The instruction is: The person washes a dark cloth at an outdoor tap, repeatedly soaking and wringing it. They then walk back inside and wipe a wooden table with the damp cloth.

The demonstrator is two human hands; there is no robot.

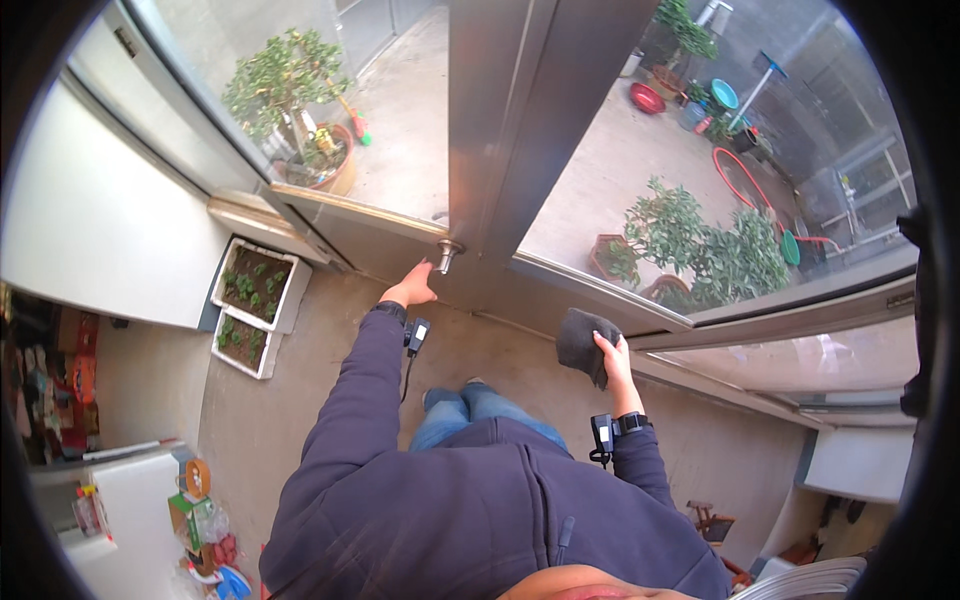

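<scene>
Reaching up toward twelve o'clock, the left hand stretches out with its fingertips at the round silver metal door knob, which sits on the brushed steel frame of the glass door; the fingers are extended rather than wrapped around the knob, so the hand reads as open, touching or just short of it (the fisheye bend makes that last gap hard to judge). The right hand, out at about two o'clock from the person's body, is closed around a dark grey crumpled cloth, holding it up near the lower rail of the door's right glass pane. Each wrist carries a small black strapped device, with a cable hanging from the left one. The person wears a dark navy zip jacket and blue jeans, the knees showing between the arms.

At nine o'clock, on the concrete floor, two white rectangular planter trays of small green seedlings lie against the wall. Beyond the glass, at eleven o'clock, a leafy shrub in a terracotta pot stands outside, and at two o'clock more potted green bushes sit beside a coiled red hose.
</scene>
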